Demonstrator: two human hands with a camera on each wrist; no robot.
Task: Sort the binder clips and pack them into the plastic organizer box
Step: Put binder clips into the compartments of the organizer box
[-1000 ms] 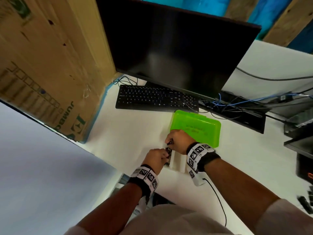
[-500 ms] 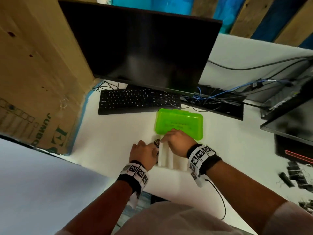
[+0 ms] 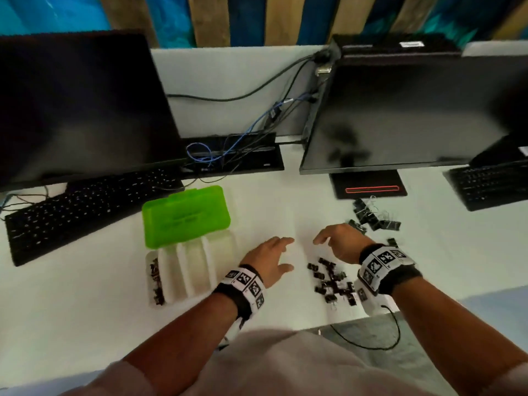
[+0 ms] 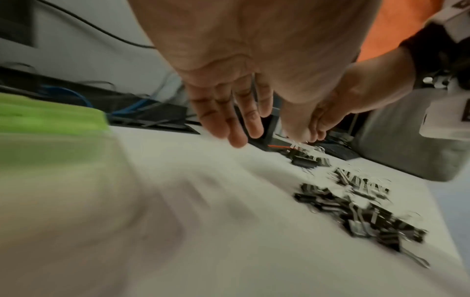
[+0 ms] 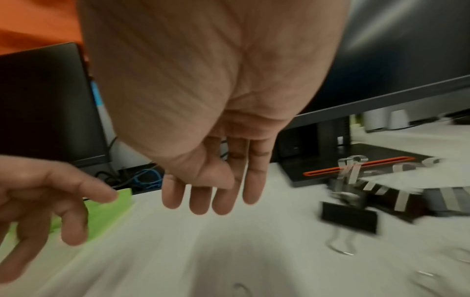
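The organizer box (image 3: 200, 270) lies open on the white desk, its green lid (image 3: 185, 217) flipped back. Small black clips (image 3: 155, 278) fill its leftmost compartment; the other compartments look bare. My left hand (image 3: 271, 258) hovers open just right of the box, holding nothing. My right hand (image 3: 340, 242) hovers open a little further right, fingers relaxed, also holding nothing. A pile of small black binder clips (image 3: 333, 281) lies beneath my right wrist. Larger clips (image 3: 374, 217) lie in a group beyond it, seen close in the right wrist view (image 5: 351, 217). Both wrist views are motion-blurred.
Two dark monitors (image 3: 80, 104) (image 3: 405, 115) stand at the back, with a black keyboard (image 3: 85, 210) left of the box and another (image 3: 491, 184) at far right. Cables (image 3: 217, 150) run between the monitors. The desk's front edge (image 3: 371, 318) runs close behind the small pile.
Both hands left the box's left compartment and swung right toward the clip piles. They now hold nothing. My head turned right, bringing the second monitor and the piles into view.
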